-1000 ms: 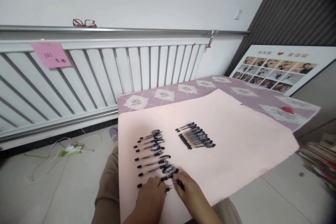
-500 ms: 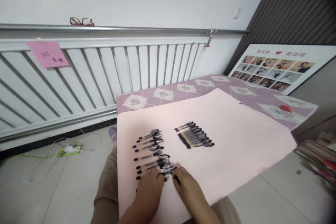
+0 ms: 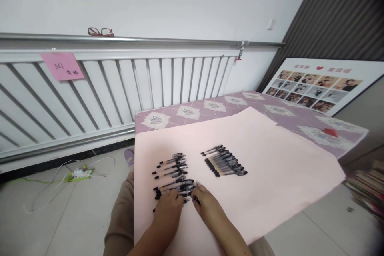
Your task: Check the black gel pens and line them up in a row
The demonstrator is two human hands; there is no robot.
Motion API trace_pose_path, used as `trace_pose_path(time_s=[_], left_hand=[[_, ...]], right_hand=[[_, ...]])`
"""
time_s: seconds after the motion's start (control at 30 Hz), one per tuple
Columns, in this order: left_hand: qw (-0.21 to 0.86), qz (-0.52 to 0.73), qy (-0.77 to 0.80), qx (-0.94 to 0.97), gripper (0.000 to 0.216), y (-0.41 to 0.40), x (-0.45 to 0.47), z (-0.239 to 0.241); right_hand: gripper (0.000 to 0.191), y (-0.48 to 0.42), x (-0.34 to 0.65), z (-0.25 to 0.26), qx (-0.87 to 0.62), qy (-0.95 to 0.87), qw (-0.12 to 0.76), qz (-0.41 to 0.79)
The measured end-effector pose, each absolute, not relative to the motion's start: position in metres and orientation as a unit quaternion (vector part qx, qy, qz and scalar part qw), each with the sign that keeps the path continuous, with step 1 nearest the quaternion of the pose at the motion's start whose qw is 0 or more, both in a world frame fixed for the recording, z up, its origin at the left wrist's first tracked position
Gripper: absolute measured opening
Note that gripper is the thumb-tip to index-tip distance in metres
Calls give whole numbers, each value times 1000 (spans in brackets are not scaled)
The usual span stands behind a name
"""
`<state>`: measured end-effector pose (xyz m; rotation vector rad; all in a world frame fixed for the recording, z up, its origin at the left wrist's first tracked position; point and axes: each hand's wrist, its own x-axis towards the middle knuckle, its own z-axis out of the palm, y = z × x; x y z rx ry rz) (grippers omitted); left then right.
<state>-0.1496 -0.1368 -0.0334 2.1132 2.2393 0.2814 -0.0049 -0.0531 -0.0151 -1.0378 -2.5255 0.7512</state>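
Radiator [image 3: 120, 88], white and ribbed, spans the wall behind the work surface, with a metal rail [image 3: 180, 42] running along its top. Pink sheet [image 3: 270, 176] covers most of the table and lies over a purple patterned cloth [image 3: 186, 112], which shows along the far edge. Photo board [image 3: 315, 88] leans against the dark wall at far right.

Left hand [image 3: 168, 210] lies palm down at the near end of the near row of pens [image 3: 172, 168], fingers bent and close together over the closest pens. It touches them, but whether any pen is gripped cannot be told. Right hand [image 3: 207, 208] rests just beside it on the sheet, fingertips at the cap ends of the same closest pens; a dark pen part shows under the fingers, and a firm hold cannot be confirmed. The two hands sit near each other, not touching.

Near row: black-capped pens laid side by side, roughly parallel, on the left part of the sheet. Far bundle of pens [image 3: 225, 162] lies packed tight, well apart from both hands, toward the sheet's middle.

Pink note [image 3: 63, 66] is stuck to the radiator at left. Red-framed glasses [image 3: 101, 31] sit on the rail. Power strip [image 3: 78, 174] with white cable lies on the floor at left.
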Motion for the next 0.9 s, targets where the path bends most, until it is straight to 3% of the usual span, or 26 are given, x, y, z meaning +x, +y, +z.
trace_pose_path(time_s=[0.67,0.8,0.9], left_hand=[[23,117,739,663,13,-122,-163,-29],[22,133,740,659,16,-124,-162,-30],[12,156,734,661,17,-127,-161,-30]], right_hand=[[20,-39,-10,-12,-319,-879,209,286],[14,-34,0,-14,-379,-825,270,321],[25,-30,11,-10,-455,-793,277,297]])
